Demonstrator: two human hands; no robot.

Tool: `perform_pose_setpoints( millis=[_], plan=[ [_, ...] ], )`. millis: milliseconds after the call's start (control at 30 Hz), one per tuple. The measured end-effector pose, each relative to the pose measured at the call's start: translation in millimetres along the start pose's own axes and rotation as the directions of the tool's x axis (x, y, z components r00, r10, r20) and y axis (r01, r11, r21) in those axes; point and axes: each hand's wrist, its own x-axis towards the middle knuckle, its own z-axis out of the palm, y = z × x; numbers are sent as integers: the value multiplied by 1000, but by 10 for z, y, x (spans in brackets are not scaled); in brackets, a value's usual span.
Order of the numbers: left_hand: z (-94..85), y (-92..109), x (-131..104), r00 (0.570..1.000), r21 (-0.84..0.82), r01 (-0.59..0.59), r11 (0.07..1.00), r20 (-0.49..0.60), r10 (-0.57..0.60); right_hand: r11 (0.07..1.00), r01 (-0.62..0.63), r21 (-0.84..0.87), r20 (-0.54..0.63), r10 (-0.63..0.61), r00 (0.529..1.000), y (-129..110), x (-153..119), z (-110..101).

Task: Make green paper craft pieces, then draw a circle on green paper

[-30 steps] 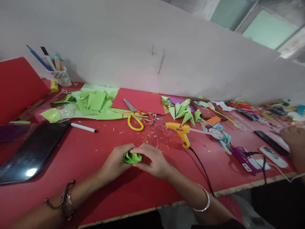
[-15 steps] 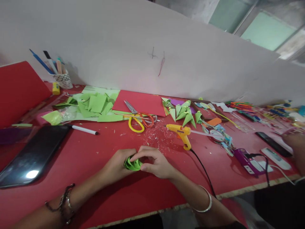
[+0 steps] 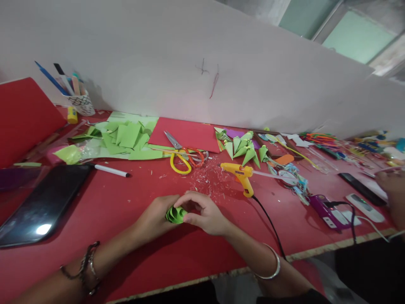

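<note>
Between my hands, over the front of the red table [image 3: 177, 257], is a rolled green paper piece [image 3: 176, 215] with curled layers showing at its end. My left hand [image 3: 158, 217] is wrapped round it from the left, its fingertips partly hidden. From the right, the thumb and forefinger of my right hand [image 3: 205, 213] pinch the roll's edge. Beyond my hands lie scissors [image 3: 181, 153] with yellow and orange handles. A yellow glue gun [image 3: 239, 175] rests to their right, a clear glue stick in its back.
Green paper pieces [image 3: 126, 137] and a red sheet [image 3: 185, 136] lie along the wall, beside green paper cones [image 3: 245, 150]. A dark phone [image 3: 44, 202] and a white marker [image 3: 112, 170] are at left. At right are a purple power strip [image 3: 329, 213] and another person's hand [image 3: 392, 185].
My right fingers have shifted slightly left and closed in on the green roll, which looks more compact. The camera view has moved a little.
</note>
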Motion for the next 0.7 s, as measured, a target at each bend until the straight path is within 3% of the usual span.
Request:
perform_pose_setpoints(
  millis=[200, 300, 433, 533, 700],
  plan=[
    [0, -45, -17, 997, 143, 58, 988, -58, -50, 1000, 1, 3, -41, -1, 999, 21, -8, 22],
    [6, -82, -22, 983, 213, 79, 974, -180, -41, 999, 20, -34, -167, -26, 986, 43, -7, 8],
    [-11, -141, 9, 950, 306, 35, 951, -305, 63, 988, -35, -148, -345, -18, 939, 60, 2, -46],
    [-62, -160, 46, 964, 348, 13, 937, -254, 81, 981, -82, -176, -385, 8, 923, 60, 10, -82],
    [-132, -165, 50, 980, 355, 121, 927, -192, -54, 985, -79, -156, -351, 19, 936, 65, 18, -75]
  ],
)
